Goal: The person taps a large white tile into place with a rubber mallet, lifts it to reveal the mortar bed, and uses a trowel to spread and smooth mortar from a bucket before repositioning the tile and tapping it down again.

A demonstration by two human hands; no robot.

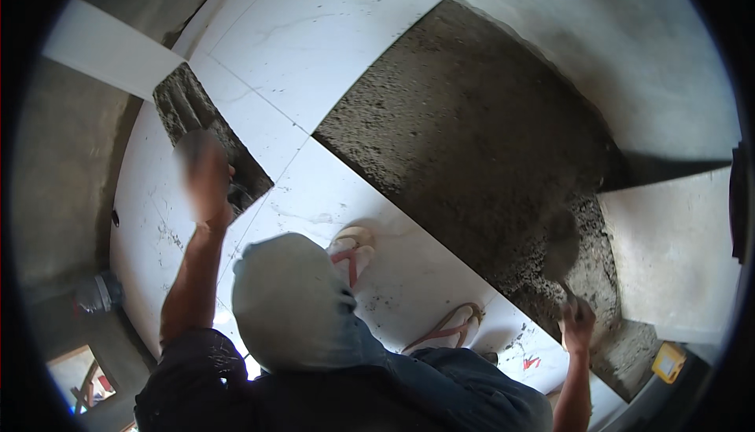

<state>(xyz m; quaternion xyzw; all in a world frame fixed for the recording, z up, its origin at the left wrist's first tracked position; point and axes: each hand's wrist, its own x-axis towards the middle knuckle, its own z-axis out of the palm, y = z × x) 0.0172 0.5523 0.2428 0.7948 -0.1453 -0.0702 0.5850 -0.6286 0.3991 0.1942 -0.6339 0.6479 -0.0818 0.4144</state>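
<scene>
Over mortar [464,117], right grip [578,325] clasping trowel [561,247], left grip [208,176] unclear, yellow device [668,363], face illegible

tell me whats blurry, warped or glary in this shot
In the head view, the left hand and trowel look blurred; the head view shows floor tiles with curved edges; in the head view, a bright opening glares lower left.

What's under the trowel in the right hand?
Rough grey mortar shows around the blurred trowel held by the right hand. The patch directly beneath the blade is covered; contact can't be judged.
</scene>
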